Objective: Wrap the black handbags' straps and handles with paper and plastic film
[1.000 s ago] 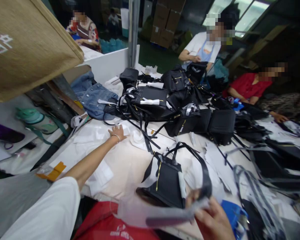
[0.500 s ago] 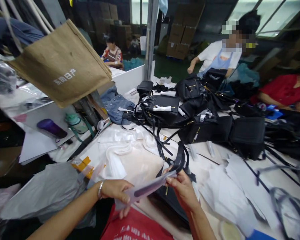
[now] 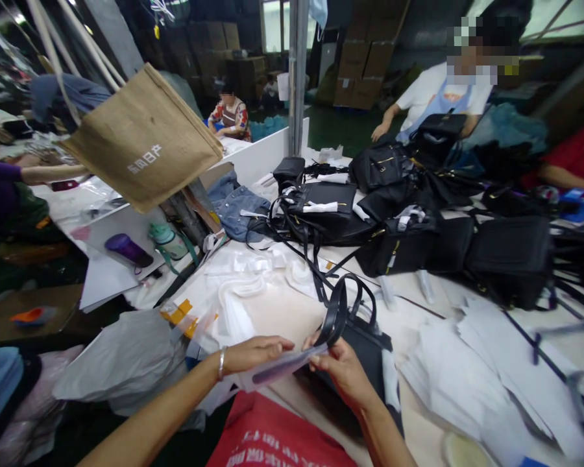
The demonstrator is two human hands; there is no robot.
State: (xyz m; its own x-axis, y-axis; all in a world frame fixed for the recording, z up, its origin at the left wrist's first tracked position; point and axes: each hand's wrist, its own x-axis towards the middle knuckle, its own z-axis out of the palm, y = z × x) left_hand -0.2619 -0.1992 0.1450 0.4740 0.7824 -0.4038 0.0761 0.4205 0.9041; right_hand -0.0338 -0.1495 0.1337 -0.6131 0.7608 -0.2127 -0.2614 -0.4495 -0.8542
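A clear plastic sleeve (image 3: pixel 287 368) stretches between my hands above the table's near edge, with a dark strip visible inside it. My right hand (image 3: pixel 343 370) pinches the sleeve's right end together with a looped black strap (image 3: pixel 335 318). Along the sleeve's upper edge lies my left hand (image 3: pixel 260 354), its fingers stretched out and a silver bracelet at the wrist; its thumb is hidden. Beneath and behind my right hand sits a black handbag (image 3: pixel 367 337) with upright handles and white wrapping on its right side.
Several black bags (image 3: pixel 326 204) crowd the far side of the table. White sheets (image 3: pixel 467 376) are spread at right, and plastic sleeves (image 3: pixel 238 292) lie at left. A brown tote bag (image 3: pixel 146 143) hangs at upper left. A co-worker (image 3: pixel 442 97) stands across the table.
My left hand has let go of its pinch on the sleeve's left end and slid right along it, fingers now straight. The view has turned slightly left, showing more of the handbag.
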